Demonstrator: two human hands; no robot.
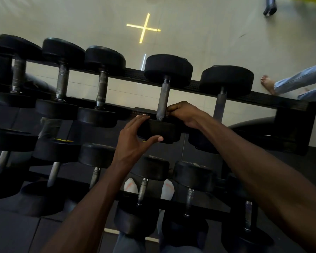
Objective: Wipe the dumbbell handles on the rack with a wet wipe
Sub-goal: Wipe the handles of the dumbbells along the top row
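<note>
Right hand (pixel 182 114): we curl it around the lower end of the dumbbell handle (pixel 163 99); no wipe visible.
Left hand (pixel 135 136): fingers spread wide, bracing the near weight head (pixel 159 131), likely stopping roll.
Dumbbell: top tier of rack (pixel 263 98).

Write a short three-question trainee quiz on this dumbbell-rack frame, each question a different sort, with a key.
1. True or false: the right hand is at the lower end of a top-row dumbbell handle.
2. Multiple choice: the left hand touches A) the rack rail, B) that dumbbell's near head, C) a lower-row handle.
3. Short answer: can a wet wipe be made out in the right hand's grip?

Key
1. True.
2. B: fingers on top, thumb across the front.
3. No; the fingers curl at the handle, but no wipe shows clearly.
</note>
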